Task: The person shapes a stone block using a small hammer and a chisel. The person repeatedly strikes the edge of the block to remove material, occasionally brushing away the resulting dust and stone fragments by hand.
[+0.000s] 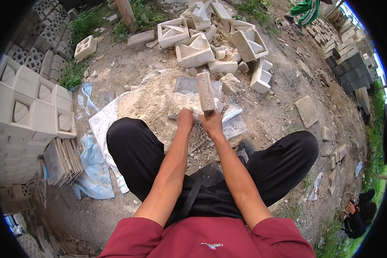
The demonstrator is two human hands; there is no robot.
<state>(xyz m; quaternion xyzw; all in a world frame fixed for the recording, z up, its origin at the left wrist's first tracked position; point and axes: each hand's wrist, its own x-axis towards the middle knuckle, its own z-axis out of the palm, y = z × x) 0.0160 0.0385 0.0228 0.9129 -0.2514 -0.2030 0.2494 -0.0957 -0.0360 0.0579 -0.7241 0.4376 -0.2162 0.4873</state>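
Note:
Both my arms reach forward between my bent knees, over a heap of pale crushed rubble (146,101). My right hand (212,123) is closed at the near end of a long rectangular block (205,91), tan and caked with dust; a short dark part shows where the fingers meet it. Beside it, my left hand (185,119) is closed low at the edge of the dusty grey slab (186,84). Whatever its fingers hold is hidden. Pale powder and crumbs lie on the slab, just beyond both hands.
Broken pale moulded blocks (195,50) are piled ahead. Stacked decorative blocks (33,88) and leaning flat boards (63,160) stand at left. A white sheet (105,118) lies under the rubble. Grey blocks (350,64) are stacked far right. Another person (360,214) is at lower right.

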